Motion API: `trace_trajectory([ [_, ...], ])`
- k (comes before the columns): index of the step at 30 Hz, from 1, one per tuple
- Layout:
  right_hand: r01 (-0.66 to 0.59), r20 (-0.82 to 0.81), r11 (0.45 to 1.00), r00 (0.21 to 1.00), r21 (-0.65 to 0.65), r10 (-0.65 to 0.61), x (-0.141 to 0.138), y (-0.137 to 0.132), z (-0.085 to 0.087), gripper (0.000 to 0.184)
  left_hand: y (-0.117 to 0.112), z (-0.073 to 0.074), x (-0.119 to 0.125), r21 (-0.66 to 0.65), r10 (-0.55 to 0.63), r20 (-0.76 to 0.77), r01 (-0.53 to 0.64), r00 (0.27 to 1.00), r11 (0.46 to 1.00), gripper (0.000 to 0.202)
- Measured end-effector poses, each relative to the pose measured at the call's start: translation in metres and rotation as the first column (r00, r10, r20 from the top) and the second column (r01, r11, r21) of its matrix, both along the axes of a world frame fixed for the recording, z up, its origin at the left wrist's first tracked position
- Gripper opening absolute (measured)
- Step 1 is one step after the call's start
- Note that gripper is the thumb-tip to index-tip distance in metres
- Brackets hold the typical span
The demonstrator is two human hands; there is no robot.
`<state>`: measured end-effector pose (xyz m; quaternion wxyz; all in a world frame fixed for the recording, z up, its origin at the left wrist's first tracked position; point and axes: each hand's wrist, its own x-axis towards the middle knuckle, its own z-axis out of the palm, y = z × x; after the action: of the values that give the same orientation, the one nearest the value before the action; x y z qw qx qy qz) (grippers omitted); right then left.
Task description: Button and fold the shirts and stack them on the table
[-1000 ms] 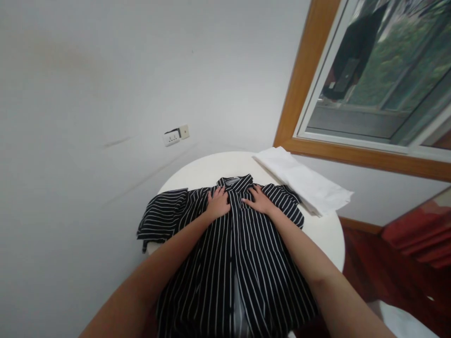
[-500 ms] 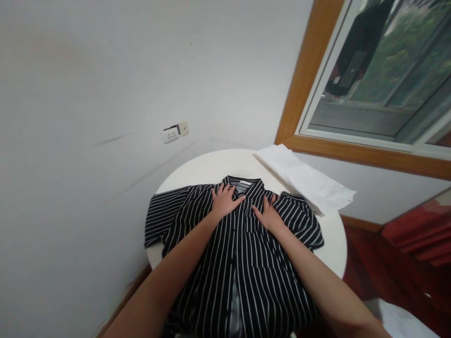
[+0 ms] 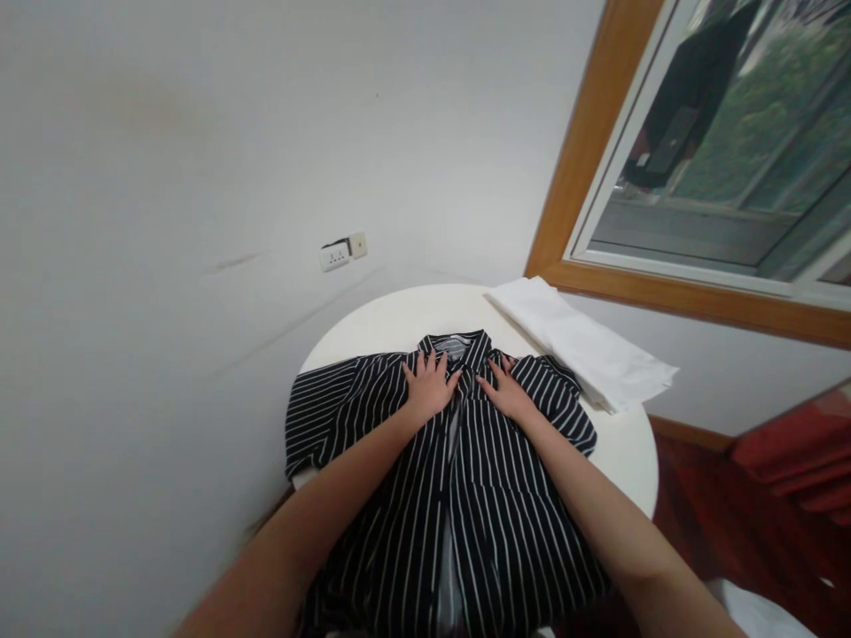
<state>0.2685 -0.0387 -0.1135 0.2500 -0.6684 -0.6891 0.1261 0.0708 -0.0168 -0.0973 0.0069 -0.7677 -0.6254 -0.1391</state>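
A black shirt with white stripes (image 3: 492,461) lies front up on a round white table (image 3: 378,315), its collar toward the wall and its lower part reaching the near edge. My left hand (image 3: 426,387) rests flat on the shirt just left of the collar, fingers spread. To the right of the collar, my right hand (image 3: 509,394) presses on the shoulder with its fingers apart. The left sleeve in view stretches out to the side, while the right one is bunched and folded. A narrow gap runs down the shirt's front between its two edges.
Folded white cloth (image 3: 578,341) lies at the table's back right, beside the bunched sleeve. A wall with a power socket (image 3: 334,256) stands behind, and a wood-framed window (image 3: 572,168) is at the right. Red fabric (image 3: 798,452) hangs low at the right.
My right hand has shifted slightly left on the shirt, and the right sleeve has drawn in a little. The shirt's front gap looks wider near the chest. The camera view has moved slightly.
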Motion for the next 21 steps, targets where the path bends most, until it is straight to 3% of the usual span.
trace_trajectory([
  [4,0.158,0.029,0.987,0.987,0.024,-0.159,-0.002,-0.026,-0.01,0.07,-0.003,0.001,-0.002,0.022,-0.051,-0.013,0.051,0.999,0.998,0.066],
  [7,0.168,0.085,0.985,0.983,-0.038,-0.164,-0.004,-0.018,0.0,0.072,0.003,0.002,0.0,0.078,-0.074,0.005,0.074,0.997,0.994,0.063],
  [10,0.12,0.178,0.989,0.979,-0.081,-0.104,-0.006,0.005,0.026,0.063,0.012,0.002,0.005,0.075,-0.033,0.045,0.029,0.998,0.997,0.062],
  [13,-0.009,0.289,0.998,0.957,0.056,-0.008,-0.012,0.027,0.05,0.043,0.021,0.002,0.012,0.064,0.015,0.061,-0.019,0.998,0.998,0.061],
  [15,-0.125,0.327,0.982,0.942,0.144,0.072,-0.019,0.037,0.055,0.035,0.026,0.001,0.015,0.069,0.024,0.08,-0.029,0.996,0.997,0.061],
  [18,-0.21,0.308,0.959,0.94,0.189,0.145,-0.027,0.044,0.043,0.03,0.034,0.003,0.012,0.084,0.001,0.157,-0.014,0.988,0.996,0.057],
  [21,-0.199,0.228,0.947,0.963,0.25,0.142,-0.026,0.047,0.022,0.032,0.04,0.007,-0.002,0.156,-0.036,0.273,-0.007,0.961,0.988,0.042],
])
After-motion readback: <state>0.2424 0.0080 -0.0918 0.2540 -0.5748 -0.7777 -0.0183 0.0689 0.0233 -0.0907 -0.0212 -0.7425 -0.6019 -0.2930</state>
